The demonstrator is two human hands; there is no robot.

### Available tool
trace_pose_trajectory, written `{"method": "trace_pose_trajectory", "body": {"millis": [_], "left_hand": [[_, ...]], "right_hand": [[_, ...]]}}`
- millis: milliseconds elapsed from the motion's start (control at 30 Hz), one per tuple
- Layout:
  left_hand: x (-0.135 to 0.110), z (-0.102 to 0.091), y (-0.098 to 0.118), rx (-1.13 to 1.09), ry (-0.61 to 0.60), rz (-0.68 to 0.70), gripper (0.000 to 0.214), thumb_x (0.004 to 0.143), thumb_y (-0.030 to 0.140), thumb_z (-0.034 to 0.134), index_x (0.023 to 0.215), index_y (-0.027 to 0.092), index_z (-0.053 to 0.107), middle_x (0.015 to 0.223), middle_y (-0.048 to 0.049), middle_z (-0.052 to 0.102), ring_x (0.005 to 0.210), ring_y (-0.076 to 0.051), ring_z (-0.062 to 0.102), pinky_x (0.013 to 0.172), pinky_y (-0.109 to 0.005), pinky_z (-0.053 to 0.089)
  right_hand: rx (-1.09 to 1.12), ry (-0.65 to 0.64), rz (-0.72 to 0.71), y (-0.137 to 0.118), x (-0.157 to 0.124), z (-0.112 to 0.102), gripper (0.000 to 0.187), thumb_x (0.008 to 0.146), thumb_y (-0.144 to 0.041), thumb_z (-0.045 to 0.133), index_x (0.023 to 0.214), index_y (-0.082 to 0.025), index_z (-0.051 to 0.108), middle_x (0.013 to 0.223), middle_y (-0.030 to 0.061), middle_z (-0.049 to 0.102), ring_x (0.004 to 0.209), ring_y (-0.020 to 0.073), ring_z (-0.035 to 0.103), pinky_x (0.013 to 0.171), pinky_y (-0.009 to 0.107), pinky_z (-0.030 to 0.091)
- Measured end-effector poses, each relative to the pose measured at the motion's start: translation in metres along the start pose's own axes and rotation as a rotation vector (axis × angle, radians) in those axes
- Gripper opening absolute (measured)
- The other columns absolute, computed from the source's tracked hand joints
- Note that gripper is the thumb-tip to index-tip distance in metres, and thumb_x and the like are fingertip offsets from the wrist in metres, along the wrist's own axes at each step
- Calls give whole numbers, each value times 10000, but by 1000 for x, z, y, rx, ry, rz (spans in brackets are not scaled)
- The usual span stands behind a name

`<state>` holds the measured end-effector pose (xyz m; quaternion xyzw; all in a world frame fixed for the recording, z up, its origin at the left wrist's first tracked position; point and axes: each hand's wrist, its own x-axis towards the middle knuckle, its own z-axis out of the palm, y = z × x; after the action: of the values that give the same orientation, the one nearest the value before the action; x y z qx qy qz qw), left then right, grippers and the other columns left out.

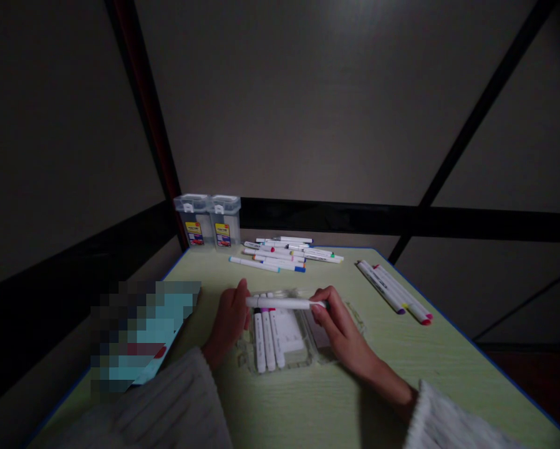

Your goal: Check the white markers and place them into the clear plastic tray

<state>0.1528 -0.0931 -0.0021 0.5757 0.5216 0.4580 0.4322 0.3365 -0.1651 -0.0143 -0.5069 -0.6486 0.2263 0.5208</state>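
Note:
A white marker (282, 303) lies crosswise between both hands, just above an open clear plastic case (303, 349). My left hand (228, 321) pinches its left end, fingers closed. My right hand (338, 324) pinches its right end, fingers curled. Three white markers (267, 340) with dark and pink caps lie side by side in the left part of the case. The light green table (308, 405) is under everything.
A loose pile of white markers (284, 252) lies at the table's far side. Three more markers (395, 290) lie at the right. Two clear lidded boxes (209, 221) with yellow labels stand at the far left corner. A blurred-out flat item (140, 337) lies at the left edge.

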Motion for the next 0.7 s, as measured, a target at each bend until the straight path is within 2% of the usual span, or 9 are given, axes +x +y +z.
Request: {"method": "trace_pose_trajectory", "body": {"millis": [300,700], "left_hand": [[-6,2,4,40,-52,87,434,802,527,317,478,240,351,322,62,303,305,-106,325,354,-250,299],[-8,1,6,118,-76,198,425,781,507,320,455,235,335,358,47,341,376,-112,355,413,-244,291]], "right_hand": [[89,86,69,-5,2,-2,275,884,-445,400,730,-219,427,659,-23,419,597,138,393,521,251,311],[105,99,114,-3,2,-1,255,900,-400,383,722,-220,411,620,-41,361,550,126,350,478,237,290]]}}
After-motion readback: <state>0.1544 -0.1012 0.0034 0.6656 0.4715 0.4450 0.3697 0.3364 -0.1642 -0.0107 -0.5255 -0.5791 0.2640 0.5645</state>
